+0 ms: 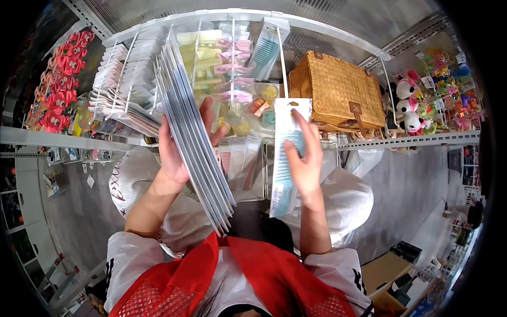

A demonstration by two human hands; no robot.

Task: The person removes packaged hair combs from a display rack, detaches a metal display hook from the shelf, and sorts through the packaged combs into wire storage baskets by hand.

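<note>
A fanned stack of thin flat packages [194, 137] stands in my left hand [177, 153], seen nearly edge-on, with the fingers wrapped round its back and side. What the packages contain cannot be made out from this angle. In my right hand [303, 158] is a packaged hair comb [288, 182], pale blue in a clear sleeve with a white top and a hang hole. The thumb and fingers lie across its front. Beneath and between the hands, a wire basket [264, 179] holds more packaged combs [240, 158] in pink and white.
Ahead, a shelf with hooks carries white-carded packs [119, 79], pink bow items [235, 68] and a hanging blue comb pack [268, 50]. A woven box [338, 90] sits right of centre. Red plush items [63, 84] hang left, plush charms [409, 105] right.
</note>
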